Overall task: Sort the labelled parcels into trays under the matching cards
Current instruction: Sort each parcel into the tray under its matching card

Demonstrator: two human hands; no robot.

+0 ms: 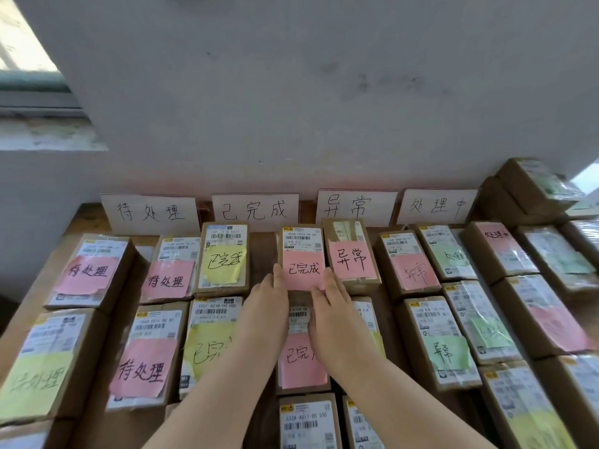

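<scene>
Looks like the placing step: left hand (270, 294) and right hand (332, 294) clamped on either side of the pink-noted parcel (303, 246), sitting on the worktop (262, 247) right below the 已完成 card (254, 211), so next up probably just letting go and grabbing another.
</scene>
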